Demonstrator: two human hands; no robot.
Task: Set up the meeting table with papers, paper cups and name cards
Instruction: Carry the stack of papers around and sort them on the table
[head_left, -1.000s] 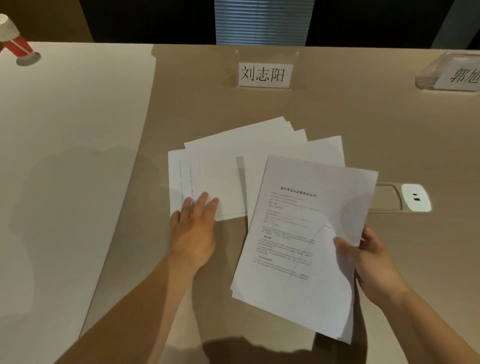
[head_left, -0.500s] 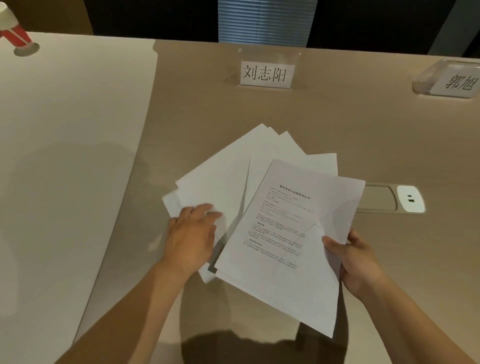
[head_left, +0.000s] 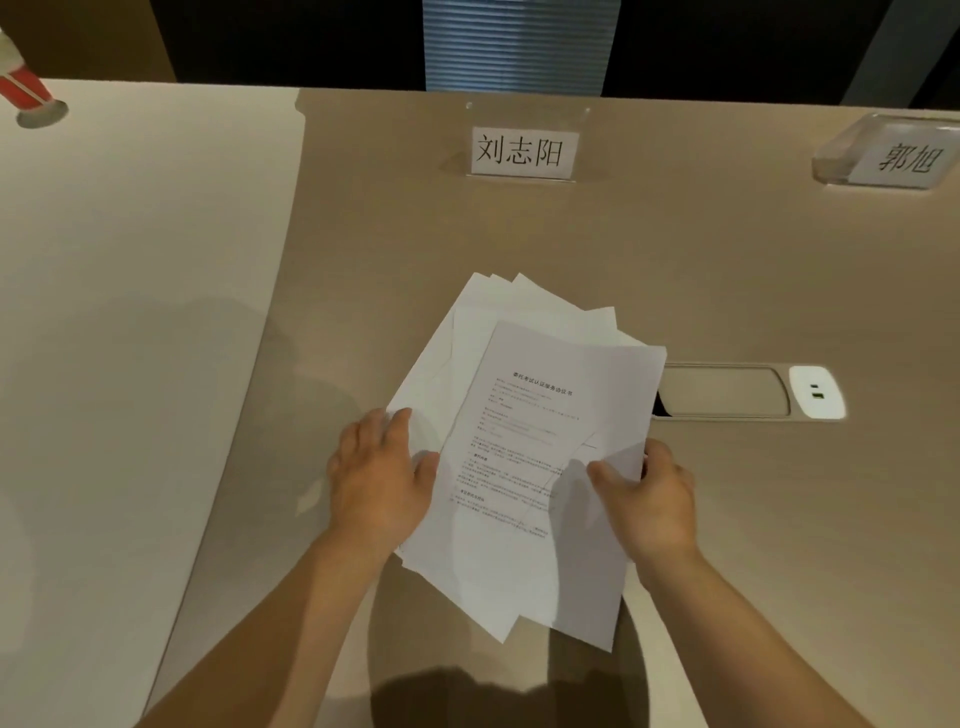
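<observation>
Several white sheets of paper (head_left: 524, 415) lie in a loose, fanned stack on the beige table (head_left: 675, 270), a printed page on top. My left hand (head_left: 379, 478) rests on the stack's left edge, fingers on the lower sheets. My right hand (head_left: 649, 493) grips the right edge of the printed top sheet, thumb on top. Beyond the stack, a clear name card holder (head_left: 522, 150) stands upright. A second name card (head_left: 904, 158) stands at the far right. A red and white paper cup (head_left: 26, 91) shows at the far left corner.
A power socket panel (head_left: 748, 392) is set into the table just right of the papers. A lighter white surface (head_left: 119, 312) covers the left part of the table. Dark space and window blinds (head_left: 519, 47) lie beyond the far edge.
The spread sheets have been swept rightward under the printed page, so the fan is much tighter. My left hand moved right with them; my right hand moved the top sheet slightly left.
</observation>
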